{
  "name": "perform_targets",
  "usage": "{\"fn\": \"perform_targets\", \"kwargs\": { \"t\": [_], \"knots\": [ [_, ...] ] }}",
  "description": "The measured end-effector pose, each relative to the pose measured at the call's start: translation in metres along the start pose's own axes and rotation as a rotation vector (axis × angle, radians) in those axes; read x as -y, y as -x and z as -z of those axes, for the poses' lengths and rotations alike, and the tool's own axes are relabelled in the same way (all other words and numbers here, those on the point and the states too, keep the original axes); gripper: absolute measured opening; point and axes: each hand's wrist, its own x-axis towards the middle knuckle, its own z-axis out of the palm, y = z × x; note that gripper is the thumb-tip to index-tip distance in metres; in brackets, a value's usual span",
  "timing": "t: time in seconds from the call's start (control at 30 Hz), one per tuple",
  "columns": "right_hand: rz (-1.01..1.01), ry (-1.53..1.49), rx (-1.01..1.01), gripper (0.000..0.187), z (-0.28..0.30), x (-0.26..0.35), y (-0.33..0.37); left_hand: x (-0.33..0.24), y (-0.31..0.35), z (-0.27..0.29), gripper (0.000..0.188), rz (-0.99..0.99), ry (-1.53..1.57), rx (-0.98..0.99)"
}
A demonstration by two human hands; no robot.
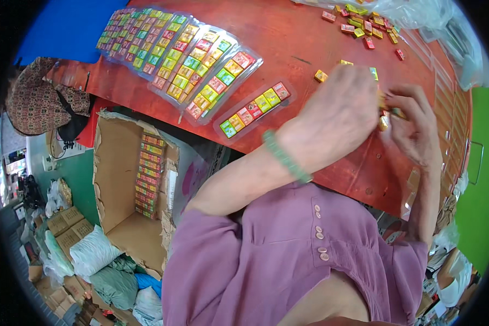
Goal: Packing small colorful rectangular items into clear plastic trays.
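My left hand (342,106), with a green bangle (286,156) on its wrist, reaches over the red table, slightly blurred. Its fingers are curled in and mostly hidden behind the back of the hand; what they hold is not visible. Close beside it, my right hand (418,125) has bent fingers closed around a small coloured box, partly hidden. A shiny yellow box (384,121) shows between the two hands. Another small yellow box (320,76) lies just left of my left hand. A clear plastic tray (255,110) with one row of small coloured boxes rests left of my forearm.
Several filled clear trays (174,60) overlap at the far left of the red table (288,49). Loose small boxes (358,22) are heaped at the back by a clear plastic bag (418,13). Below the table edge, an open carton (117,179) holds stacked filled trays.
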Motion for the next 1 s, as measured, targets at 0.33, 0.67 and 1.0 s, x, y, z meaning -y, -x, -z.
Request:
{"fn": "perform_targets", "kwargs": {
  "t": [0.33,0.67,1.0],
  "knots": [
    [0.582,-0.134,0.219,0.040,-0.078,0.071,-0.076,0.002,0.127,0.054,0.056,0.417,-0.133,0.025],
    [0.677,-0.245,0.229,0.038,-0.126,0.072,-0.095,0.028,0.161,0.060,0.051,0.539,-0.199,-0.139],
    [0.617,-0.232,0.203,0.038,-0.131,0.065,-0.093,0.062,0.170,0.050,0.046,0.524,-0.261,-0.194]
  ]
}}
